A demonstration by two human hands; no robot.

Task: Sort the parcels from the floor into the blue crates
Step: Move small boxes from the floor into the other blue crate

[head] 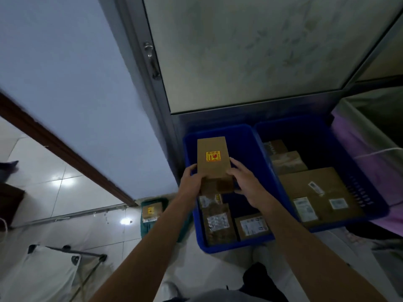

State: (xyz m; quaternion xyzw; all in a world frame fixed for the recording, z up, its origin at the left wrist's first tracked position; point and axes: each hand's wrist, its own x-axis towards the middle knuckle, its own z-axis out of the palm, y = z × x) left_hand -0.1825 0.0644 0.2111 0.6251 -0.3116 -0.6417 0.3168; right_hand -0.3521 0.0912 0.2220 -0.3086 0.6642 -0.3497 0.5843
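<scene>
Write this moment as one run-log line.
phase: cardboard box held over left blue crate | left hand: grips cardboard box | right hand: grips cardboard box | floor: another stickered box

The far half of the left crate [245, 147] has a bare bottom, but the brown box [212, 158], held between the left hand [192, 182] and the right hand [244, 179], hangs over it. Parcels [218, 225] fill its near half, with one narrow bare gap among them. In the right crate [359, 171] a large flat parcel [320, 192] and smaller ones cover most of the bottom; the far end is dark. A glass door [250, 51] stands just behind both crates, and a purple-lined bin [357, 144] just beside the right one.
</scene>
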